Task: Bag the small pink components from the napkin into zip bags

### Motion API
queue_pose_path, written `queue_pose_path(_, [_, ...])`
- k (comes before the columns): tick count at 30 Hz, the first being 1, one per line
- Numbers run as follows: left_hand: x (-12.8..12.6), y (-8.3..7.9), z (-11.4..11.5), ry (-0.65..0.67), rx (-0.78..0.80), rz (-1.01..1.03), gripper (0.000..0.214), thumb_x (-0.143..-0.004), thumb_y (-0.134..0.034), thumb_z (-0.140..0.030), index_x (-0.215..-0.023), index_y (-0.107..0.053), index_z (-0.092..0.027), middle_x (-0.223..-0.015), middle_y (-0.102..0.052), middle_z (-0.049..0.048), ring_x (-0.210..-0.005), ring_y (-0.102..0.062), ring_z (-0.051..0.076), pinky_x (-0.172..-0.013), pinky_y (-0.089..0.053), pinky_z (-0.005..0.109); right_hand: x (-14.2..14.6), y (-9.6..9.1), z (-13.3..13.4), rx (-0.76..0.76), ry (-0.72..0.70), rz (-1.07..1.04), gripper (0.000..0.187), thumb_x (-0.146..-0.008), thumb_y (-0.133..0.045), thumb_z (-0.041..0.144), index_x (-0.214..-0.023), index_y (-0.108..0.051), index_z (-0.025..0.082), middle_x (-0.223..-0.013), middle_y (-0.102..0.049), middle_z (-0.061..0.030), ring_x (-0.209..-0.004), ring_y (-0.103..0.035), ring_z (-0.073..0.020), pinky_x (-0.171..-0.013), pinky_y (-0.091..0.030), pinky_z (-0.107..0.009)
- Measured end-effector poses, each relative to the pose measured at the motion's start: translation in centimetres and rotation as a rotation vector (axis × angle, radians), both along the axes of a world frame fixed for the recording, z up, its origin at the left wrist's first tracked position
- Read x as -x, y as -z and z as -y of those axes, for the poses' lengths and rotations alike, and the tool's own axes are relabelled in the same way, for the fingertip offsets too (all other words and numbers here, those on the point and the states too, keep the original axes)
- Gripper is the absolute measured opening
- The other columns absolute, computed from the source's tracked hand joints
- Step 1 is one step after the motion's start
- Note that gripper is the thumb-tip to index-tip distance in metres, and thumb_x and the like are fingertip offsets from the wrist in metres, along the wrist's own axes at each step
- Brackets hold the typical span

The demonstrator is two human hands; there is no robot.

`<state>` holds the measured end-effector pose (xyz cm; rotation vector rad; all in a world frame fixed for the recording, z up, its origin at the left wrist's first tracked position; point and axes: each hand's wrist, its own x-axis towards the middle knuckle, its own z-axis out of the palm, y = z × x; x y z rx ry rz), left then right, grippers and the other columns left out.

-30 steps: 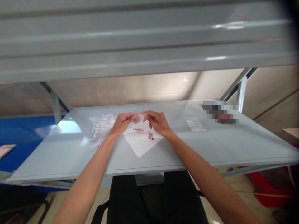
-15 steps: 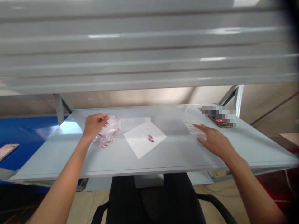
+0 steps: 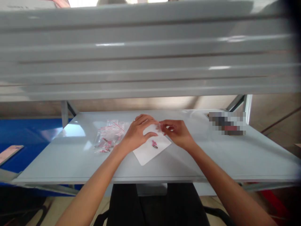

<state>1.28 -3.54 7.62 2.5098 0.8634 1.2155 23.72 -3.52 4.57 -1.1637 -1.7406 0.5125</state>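
My right hand (image 3: 175,130) pinches a small clear plastic bag (image 3: 160,127) above the back of the white paper sheet (image 3: 144,157). Across from it my left hand (image 3: 139,130) reaches over the sheet's left side, thumb apart from the stretched fingers, its fingertips close to the bag; whether they touch it is unclear. On the sheet, below both hands, lies a small pink item with a dark metallic end (image 3: 154,144). To the left, a loose pile of clear zip bags (image 3: 109,136) holds similar pink and dark pieces.
A partly pixelated phone-like object (image 3: 227,124) lies at the table's back right. The grey ribbed panel (image 3: 150,62) hangs low over the back of the table (image 3: 75,163). On a blue surface at left lies a pale flat item (image 3: 10,153).
My right hand has moved left to the sheet, bringing the plastic bag from the table's right side. My left hand has left the pile and come right, its fingers opened. The view has shifted slightly.
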Motion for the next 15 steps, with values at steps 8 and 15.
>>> queue_pose_path(8, [3.0, 2.1, -4.7, -0.14, 0.369, 0.276, 0.02, -0.085, -0.072, -0.034, -0.094, -0.081, -0.019, -0.091, -0.079, 0.007, -0.083, -0.071, 0.022, -0.077, -0.053, 0.032, 0.5, 3.7, 2.4, 0.133, -0.025, 0.081, 0.029, -0.087, -0.065, 0.047, -0.081, -0.072, 0.02, -0.07, -0.072, -0.0047, -0.059, -0.063, -0.0169, -0.056, -0.05, -0.028])
queue_pose_path(15, [3.4, 6.1, -5.4, -0.16, 0.505, 0.328, 0.037, -0.083, -0.074, -0.045, -0.109, -0.079, -0.019, -0.098, -0.079, 0.0086, -0.081, -0.068, 0.018, -0.074, -0.05, 0.029, 2.2, 5.9, 3.5, 0.084, -0.032, 0.346, 0.013, -0.09, -0.066, 0.031, -0.087, -0.076, 0.024, -0.091, -0.074, -0.0041, -0.066, -0.063, -0.0171, -0.067, -0.046, -0.03])
